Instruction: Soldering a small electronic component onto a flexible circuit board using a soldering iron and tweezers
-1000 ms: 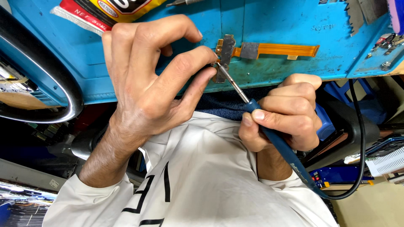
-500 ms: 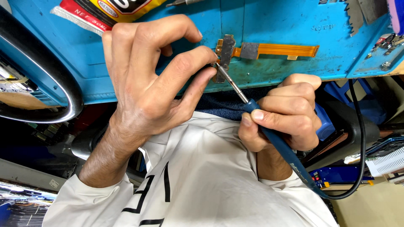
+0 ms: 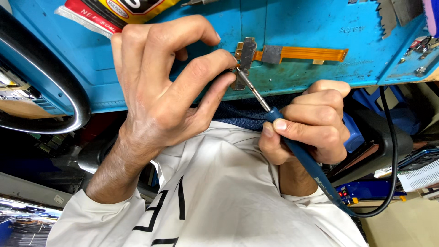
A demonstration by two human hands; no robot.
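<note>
Nothing is shifted since before: the soldering iron (image 3: 299,155) is gripped by the right hand (image 3: 304,126), the flex-cable part (image 3: 244,61) pinched by the left hand (image 3: 164,87); a blue mat (image 3: 297,27) lies beyond.

Blue mat (image 3: 311,27), red-yellow packet (image 3: 114,13), black ring (image 3: 55,87), screws (image 3: 423,45)

A red-yellow-black tube package (image 3: 114,11) (partly cropped) lies top left.
</note>
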